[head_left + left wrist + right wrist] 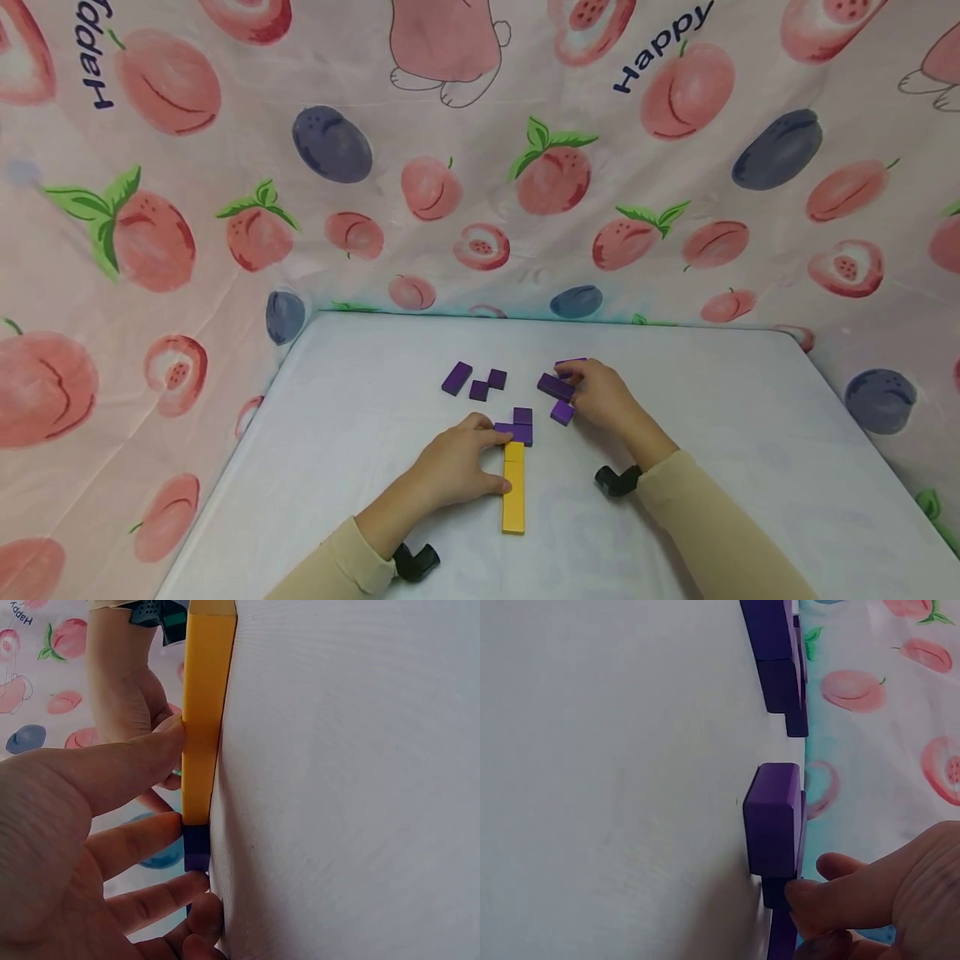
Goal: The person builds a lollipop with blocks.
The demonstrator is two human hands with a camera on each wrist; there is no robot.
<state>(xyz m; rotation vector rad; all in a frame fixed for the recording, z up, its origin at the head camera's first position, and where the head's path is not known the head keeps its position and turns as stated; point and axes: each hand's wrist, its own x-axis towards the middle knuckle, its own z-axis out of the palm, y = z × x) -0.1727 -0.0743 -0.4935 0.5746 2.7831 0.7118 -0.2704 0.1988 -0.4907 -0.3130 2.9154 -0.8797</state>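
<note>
My left hand point(453, 462) lies beside a column of yellow blocks point(513, 500). In the left wrist view its thumb touches the side of the yellow block point(204, 712), while the fairly straight fingers reach along to the purple block point(196, 847) at the column's end. Two purple blocks point(522, 416) adjoin the yellow ones at the far end. Further right, my right hand point(603, 396) pinches a dark purple oblong block point(553, 385) at its right end. A purple block point(771, 832) stands in front of the thumb in the right wrist view. Another purple block point(570, 362) is partly hidden behind the fingers.
To the left at the back lie a purple oblong block point(457, 378) and two small purple cubes point(478, 390), their corners close together. A white cloth point(360, 375) covers the table. Behind it hangs a fruit-print curtain point(465, 250). Black devices point(617, 481) are strapped at both wrists.
</note>
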